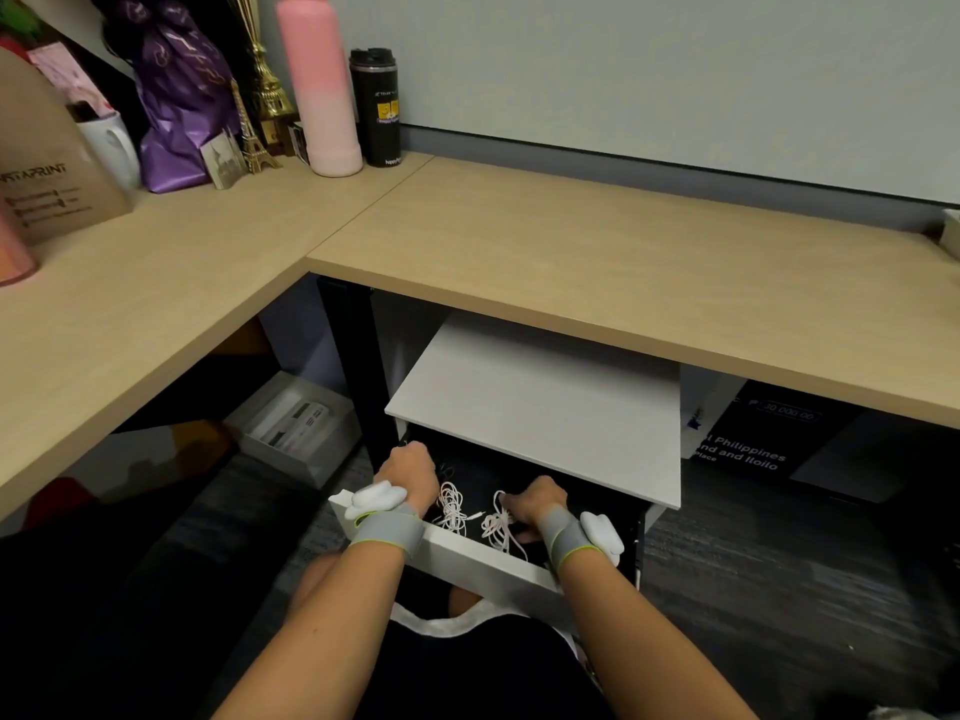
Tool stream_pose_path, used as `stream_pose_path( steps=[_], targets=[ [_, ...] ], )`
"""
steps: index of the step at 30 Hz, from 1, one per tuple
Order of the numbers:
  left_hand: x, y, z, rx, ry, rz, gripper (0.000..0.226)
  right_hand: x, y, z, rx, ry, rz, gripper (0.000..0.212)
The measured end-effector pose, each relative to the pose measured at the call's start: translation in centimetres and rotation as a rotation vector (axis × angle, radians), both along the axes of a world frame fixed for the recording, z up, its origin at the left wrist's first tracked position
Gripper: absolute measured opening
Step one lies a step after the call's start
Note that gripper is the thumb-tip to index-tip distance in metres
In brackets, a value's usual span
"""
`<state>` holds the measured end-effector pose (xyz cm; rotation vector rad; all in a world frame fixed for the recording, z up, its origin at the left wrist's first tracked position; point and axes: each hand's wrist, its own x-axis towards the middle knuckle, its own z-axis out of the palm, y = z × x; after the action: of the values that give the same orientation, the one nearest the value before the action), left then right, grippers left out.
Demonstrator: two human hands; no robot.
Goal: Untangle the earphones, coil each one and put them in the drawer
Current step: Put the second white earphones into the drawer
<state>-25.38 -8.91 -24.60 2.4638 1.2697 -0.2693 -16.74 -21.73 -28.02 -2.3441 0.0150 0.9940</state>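
Observation:
The white drawer (483, 558) stands pulled out below the desk, its inside dark. Two white earphone coils lie in it: one (451, 504) in the middle, another (497, 524) just right of it. My left hand (410, 472) reaches into the drawer's back left with its fingers curled; what it holds, if anything, is hidden. My right hand (535, 504) is inside the drawer with fingers closed on the right earphone coil. Both wrists wear grey bands with white pods.
A white cabinet top (540, 402) overhangs the drawer's far half. The wooden L-shaped desk (571, 262) carries a pink bottle (319, 85), a black tumbler (375, 106), a purple bag (176, 96) and a mug (111, 142). A box (296, 423) sits on the floor at left.

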Motion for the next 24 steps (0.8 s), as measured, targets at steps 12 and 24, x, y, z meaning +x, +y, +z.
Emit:
stream_pose_path(
  steps=[12, 24],
  targets=[
    [1.6, -3.5, -1.4, -0.005, 0.295, -0.175, 0.031, -0.7, 0.1, -0.1, -0.057, 0.055, 0.047, 0.024],
    [2.2, 0.8, 4.5, -0.195, 0.034, -0.189, 0.028, 0.1, 0.1, 0.6, -0.081, -0.148, 0.172, 0.043]
  ],
)
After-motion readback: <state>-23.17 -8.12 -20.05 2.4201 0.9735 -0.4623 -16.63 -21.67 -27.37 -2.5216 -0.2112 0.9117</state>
